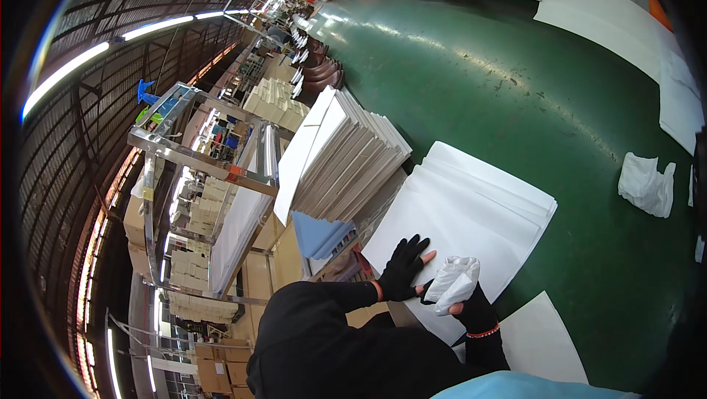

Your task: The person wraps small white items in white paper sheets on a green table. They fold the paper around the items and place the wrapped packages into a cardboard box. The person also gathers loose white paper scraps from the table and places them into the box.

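Observation:
My left hand [403,269], in a black glove with some bare fingertips, lies with fingers spread on a stack of white paper sheets [471,207]. My right hand [477,310], also black-gloved and with a red beaded band at the wrist, is closed around a crumpled white paper wad [455,281]. The wad is just above the near part of the sheets, close to the left thumb. Part of the right hand's fingers is hidden behind the wad.
A tall pile of white-topped sheets [350,156] stands to the left. Another crumpled white paper wad [648,184] rests on the green table [589,274] at right. Brown shoes [322,71] line the table's far left edge. A metal rack [199,152] stands further left.

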